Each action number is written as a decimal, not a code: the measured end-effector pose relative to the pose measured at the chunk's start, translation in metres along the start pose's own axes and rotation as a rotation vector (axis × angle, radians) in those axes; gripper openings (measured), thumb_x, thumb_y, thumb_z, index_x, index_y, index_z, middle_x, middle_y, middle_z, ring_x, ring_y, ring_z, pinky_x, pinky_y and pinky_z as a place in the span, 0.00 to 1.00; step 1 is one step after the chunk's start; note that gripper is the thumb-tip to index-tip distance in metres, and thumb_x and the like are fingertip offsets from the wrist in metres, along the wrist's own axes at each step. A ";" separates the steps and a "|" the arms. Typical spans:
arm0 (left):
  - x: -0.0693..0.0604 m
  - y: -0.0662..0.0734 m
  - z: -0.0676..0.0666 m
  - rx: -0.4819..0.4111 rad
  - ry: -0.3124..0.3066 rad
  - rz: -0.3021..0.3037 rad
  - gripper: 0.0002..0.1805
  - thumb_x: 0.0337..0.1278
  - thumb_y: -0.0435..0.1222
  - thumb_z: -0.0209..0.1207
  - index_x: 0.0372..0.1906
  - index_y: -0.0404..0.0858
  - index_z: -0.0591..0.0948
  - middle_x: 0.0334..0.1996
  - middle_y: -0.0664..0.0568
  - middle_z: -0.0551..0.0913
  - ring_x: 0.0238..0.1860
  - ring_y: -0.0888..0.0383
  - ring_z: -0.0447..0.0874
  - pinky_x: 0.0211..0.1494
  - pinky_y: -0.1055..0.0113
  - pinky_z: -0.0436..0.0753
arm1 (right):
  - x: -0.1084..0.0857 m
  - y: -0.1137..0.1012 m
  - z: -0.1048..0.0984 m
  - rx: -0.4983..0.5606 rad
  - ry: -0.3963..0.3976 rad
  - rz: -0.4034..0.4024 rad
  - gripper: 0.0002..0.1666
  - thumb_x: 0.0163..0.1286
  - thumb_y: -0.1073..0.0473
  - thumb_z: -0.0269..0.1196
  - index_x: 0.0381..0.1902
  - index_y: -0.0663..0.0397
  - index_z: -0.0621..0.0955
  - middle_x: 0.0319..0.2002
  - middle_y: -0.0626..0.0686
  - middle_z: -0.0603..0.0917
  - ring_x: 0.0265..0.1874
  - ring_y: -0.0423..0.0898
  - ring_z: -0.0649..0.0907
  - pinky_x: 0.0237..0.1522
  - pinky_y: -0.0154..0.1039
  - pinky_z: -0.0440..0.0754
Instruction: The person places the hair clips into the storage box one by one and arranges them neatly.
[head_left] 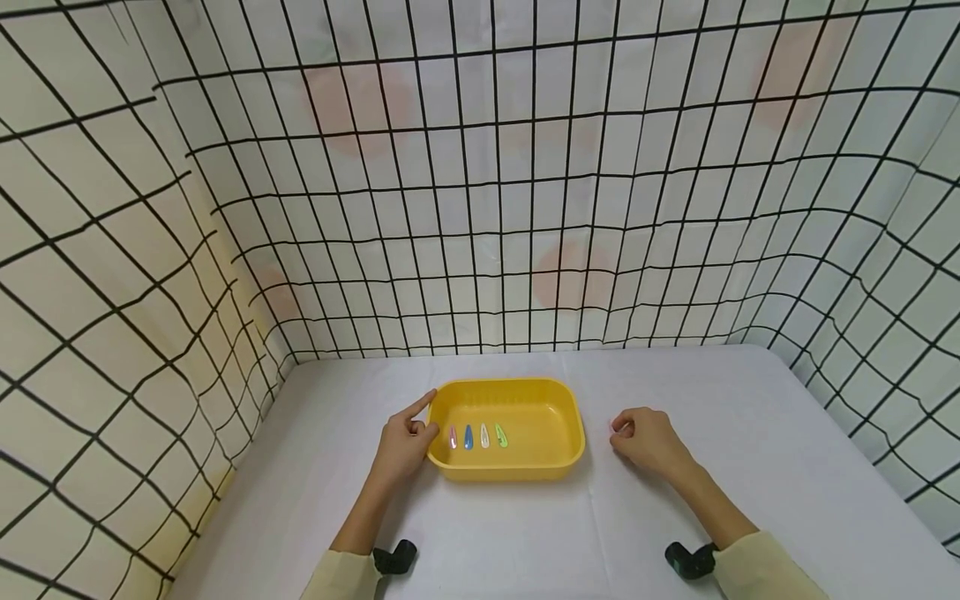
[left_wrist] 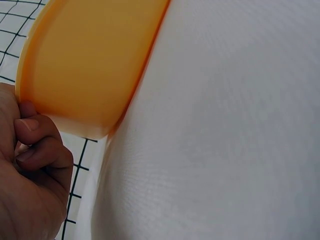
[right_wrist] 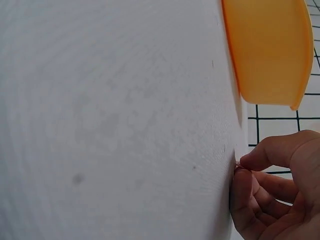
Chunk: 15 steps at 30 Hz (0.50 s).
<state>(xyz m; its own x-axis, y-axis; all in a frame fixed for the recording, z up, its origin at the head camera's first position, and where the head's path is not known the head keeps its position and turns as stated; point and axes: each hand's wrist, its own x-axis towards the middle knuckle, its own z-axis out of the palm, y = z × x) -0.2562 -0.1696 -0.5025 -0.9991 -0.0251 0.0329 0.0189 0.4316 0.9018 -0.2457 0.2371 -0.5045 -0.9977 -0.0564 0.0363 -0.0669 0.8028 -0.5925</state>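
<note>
In the head view a yellow plastic tray stands on the white-covered table. Several snap hair clips lie in a row in its left half: a pink clip, a blue clip, a white clip and a green clip. My left hand holds the tray's left rim, thumb over the edge and index finger stretched along it. Right of the tray and apart from it, my right hand is low at the tabletop. Its thumb and finger pinch a small pink hair clip, mostly hidden by the fingertips.
Black wire grid panels rise behind the table and along both sides, with white cloth behind them. Dark wrist devices sit at both cuffs. White cloth covers the tabletop in front of the tray.
</note>
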 end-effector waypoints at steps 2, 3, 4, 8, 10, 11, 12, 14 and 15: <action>0.000 -0.001 0.000 0.003 -0.001 0.000 0.33 0.59 0.35 0.60 0.72 0.52 0.76 0.12 0.56 0.65 0.14 0.60 0.60 0.19 0.73 0.64 | 0.001 0.002 0.000 0.033 -0.008 0.017 0.12 0.62 0.60 0.67 0.41 0.62 0.86 0.25 0.48 0.84 0.24 0.43 0.79 0.26 0.36 0.78; 0.000 -0.001 0.000 0.004 -0.001 0.001 0.33 0.59 0.35 0.60 0.72 0.52 0.76 0.12 0.56 0.66 0.14 0.60 0.60 0.19 0.73 0.63 | 0.001 0.004 0.000 0.056 -0.014 0.027 0.12 0.63 0.60 0.67 0.42 0.62 0.86 0.24 0.48 0.84 0.23 0.43 0.80 0.25 0.36 0.79; 0.001 -0.001 0.000 0.005 -0.001 0.002 0.33 0.59 0.35 0.60 0.73 0.52 0.76 0.12 0.56 0.66 0.14 0.60 0.60 0.19 0.73 0.63 | 0.002 0.005 0.000 0.080 -0.020 0.039 0.12 0.64 0.60 0.67 0.43 0.62 0.86 0.23 0.48 0.83 0.22 0.43 0.80 0.25 0.36 0.79; 0.001 -0.002 0.000 0.003 0.002 0.006 0.33 0.59 0.34 0.60 0.72 0.52 0.76 0.12 0.56 0.66 0.14 0.60 0.60 0.18 0.73 0.63 | 0.004 0.011 -0.001 0.176 -0.051 0.088 0.15 0.68 0.60 0.64 0.47 0.64 0.85 0.21 0.49 0.82 0.19 0.43 0.80 0.24 0.36 0.81; 0.001 -0.002 0.000 0.003 0.003 0.004 0.33 0.59 0.34 0.60 0.72 0.52 0.76 0.12 0.56 0.66 0.14 0.60 0.60 0.18 0.73 0.63 | 0.005 0.014 -0.002 0.207 -0.063 0.106 0.16 0.69 0.59 0.63 0.49 0.65 0.85 0.21 0.50 0.81 0.18 0.44 0.80 0.24 0.36 0.81; 0.001 -0.002 0.000 0.003 0.002 0.002 0.34 0.59 0.34 0.60 0.73 0.52 0.76 0.12 0.56 0.66 0.14 0.60 0.60 0.18 0.73 0.63 | 0.006 0.014 -0.002 0.223 -0.066 0.118 0.16 0.69 0.59 0.62 0.49 0.65 0.84 0.21 0.50 0.81 0.18 0.44 0.80 0.24 0.36 0.81; 0.001 -0.002 0.000 0.002 0.001 -0.002 0.34 0.59 0.34 0.60 0.73 0.52 0.76 0.12 0.56 0.66 0.14 0.59 0.60 0.19 0.73 0.63 | 0.006 0.015 -0.003 0.238 -0.068 0.129 0.16 0.69 0.59 0.62 0.49 0.65 0.84 0.21 0.50 0.81 0.18 0.44 0.80 0.25 0.36 0.82; 0.001 -0.002 0.000 0.000 -0.001 -0.009 0.34 0.59 0.34 0.60 0.73 0.53 0.76 0.12 0.56 0.66 0.14 0.59 0.60 0.19 0.73 0.64 | 0.007 0.015 -0.004 0.268 -0.069 0.149 0.17 0.69 0.59 0.61 0.50 0.65 0.84 0.22 0.50 0.81 0.19 0.44 0.81 0.25 0.36 0.82; 0.001 -0.002 0.000 -0.001 -0.001 -0.014 0.34 0.59 0.35 0.60 0.73 0.53 0.76 0.12 0.56 0.66 0.14 0.59 0.61 0.19 0.73 0.64 | 0.006 0.015 -0.004 0.283 -0.069 0.155 0.17 0.69 0.59 0.61 0.50 0.65 0.83 0.22 0.51 0.81 0.19 0.44 0.81 0.25 0.36 0.83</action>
<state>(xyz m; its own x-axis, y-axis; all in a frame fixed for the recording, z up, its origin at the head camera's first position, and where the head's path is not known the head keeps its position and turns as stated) -0.2570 -0.1701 -0.5041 -0.9993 -0.0304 0.0204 0.0053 0.4307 0.9025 -0.2532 0.2513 -0.5096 -0.9927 0.0053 -0.1205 0.0988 0.6087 -0.7872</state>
